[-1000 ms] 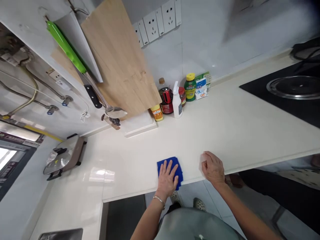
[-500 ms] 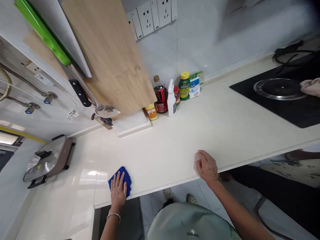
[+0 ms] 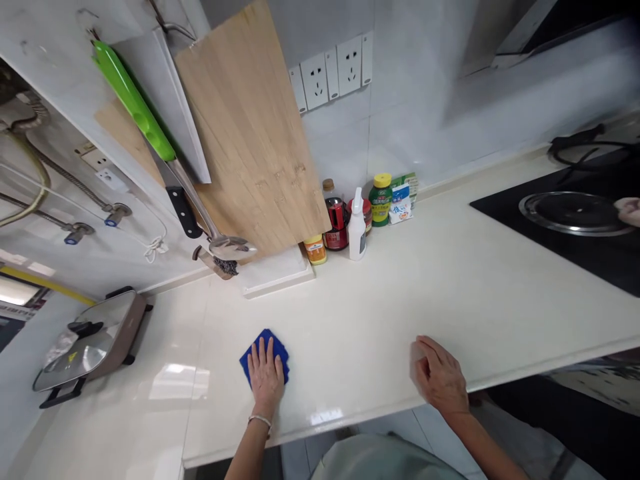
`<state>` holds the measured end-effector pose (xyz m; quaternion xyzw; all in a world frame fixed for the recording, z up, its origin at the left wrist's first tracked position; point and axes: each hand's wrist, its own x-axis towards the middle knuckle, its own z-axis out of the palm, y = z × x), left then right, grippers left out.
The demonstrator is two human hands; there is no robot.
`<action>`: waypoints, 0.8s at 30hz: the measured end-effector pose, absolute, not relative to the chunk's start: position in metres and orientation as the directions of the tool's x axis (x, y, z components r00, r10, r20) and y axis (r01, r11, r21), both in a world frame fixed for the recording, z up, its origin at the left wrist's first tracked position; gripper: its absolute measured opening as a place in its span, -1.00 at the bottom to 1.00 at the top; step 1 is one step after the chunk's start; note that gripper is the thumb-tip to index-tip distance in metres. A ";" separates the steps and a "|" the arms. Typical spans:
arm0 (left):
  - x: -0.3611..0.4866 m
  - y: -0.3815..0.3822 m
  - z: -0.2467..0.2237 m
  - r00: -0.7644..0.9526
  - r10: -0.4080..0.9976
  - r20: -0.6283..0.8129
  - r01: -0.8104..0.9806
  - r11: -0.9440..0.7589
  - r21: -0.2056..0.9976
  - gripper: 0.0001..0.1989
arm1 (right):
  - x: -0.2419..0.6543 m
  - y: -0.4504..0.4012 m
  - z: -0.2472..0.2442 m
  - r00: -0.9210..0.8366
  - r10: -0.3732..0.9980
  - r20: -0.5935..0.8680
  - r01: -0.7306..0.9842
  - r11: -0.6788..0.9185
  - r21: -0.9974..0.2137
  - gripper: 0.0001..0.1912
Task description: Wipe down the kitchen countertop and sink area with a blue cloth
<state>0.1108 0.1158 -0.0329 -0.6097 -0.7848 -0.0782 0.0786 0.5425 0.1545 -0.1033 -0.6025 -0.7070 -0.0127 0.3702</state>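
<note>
My left hand [image 3: 266, 380] lies flat with its fingers spread on a folded blue cloth [image 3: 276, 348], which rests on the white countertop [image 3: 350, 320] near the front edge. A bracelet is on that wrist. Farther right, my right hand [image 3: 441, 377] rests on the counter by the front edge, its fingers curled into a loose fist. Nothing shows in it. Behind both hands, a white spray bottle [image 3: 357, 230] stands upright near the wall.
Beside the spray bottle stand a green bottle with a yellow cap [image 3: 382, 200] and a yellow container [image 3: 315, 250]. A cutting board [image 3: 260, 133] and spatula hang at left. An electric pan [image 3: 95, 340] sits far left. Another person's hand [image 3: 629, 211] is by the cooktop [image 3: 555, 227].
My left hand and the blue cloth have moved away from the counter's front edge. The view has shifted, and the other person's hand shows less at the right border.
</note>
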 end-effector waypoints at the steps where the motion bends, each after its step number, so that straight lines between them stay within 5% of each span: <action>1: 0.114 0.129 -0.032 -0.211 0.955 0.209 0.977 0.210 0.029 -0.46 | 0.542 0.154 -0.104 0.004 0.843 0.538 0.859 0.272 -0.433 -0.51; 15: 0.160 0.280 -0.033 0.162 0.959 0.234 0.979 -0.185 0.082 -0.47 | 0.540 0.160 -0.113 0.024 0.863 0.505 0.870 0.231 -0.436 -0.56; 24: 0.159 0.314 -0.039 0.189 0.948 0.258 0.956 -0.237 0.171 -0.48 | 0.543 0.164 -0.108 0.030 0.879 0.475 0.893 0.190 -0.409 -0.61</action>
